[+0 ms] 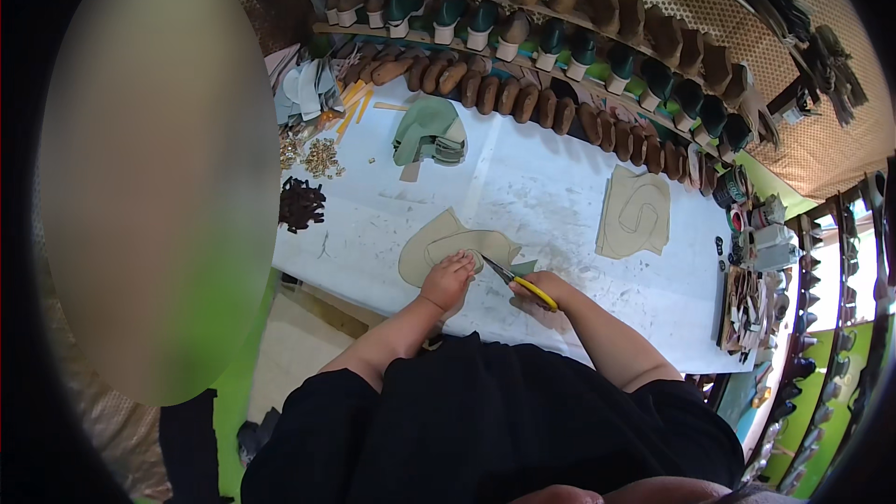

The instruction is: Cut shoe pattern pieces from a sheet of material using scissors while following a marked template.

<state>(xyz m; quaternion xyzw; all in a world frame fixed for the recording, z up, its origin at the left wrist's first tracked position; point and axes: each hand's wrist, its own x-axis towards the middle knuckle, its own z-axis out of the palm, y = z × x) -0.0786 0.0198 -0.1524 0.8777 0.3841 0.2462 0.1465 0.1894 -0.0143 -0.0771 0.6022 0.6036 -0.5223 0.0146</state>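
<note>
A beige sheet (432,245) with curved outlines drawn on it lies at the near middle of the table, its edge cut irregularly. My left hand (450,280) grips the sheet near its front edge, fingers close together over it; the thumb is hard to make out. My right hand (541,291) is closed around the yellow handles of a pair of scissors (533,292). Their dark blades point up and left, with the tips at the sheet beside my left fingers. A small grey-green scrap (527,267) lies just beyond my right hand.
Another marked beige sheet (635,215) lies to the right, and stacked green pieces (429,131) lie farther back. Brass-coloured bits (323,159) and dark brown pieces (301,205) are heaped at left. Shoe lasts (523,98) line the back shelves. Cans and bottles (770,224) stand at the right edge.
</note>
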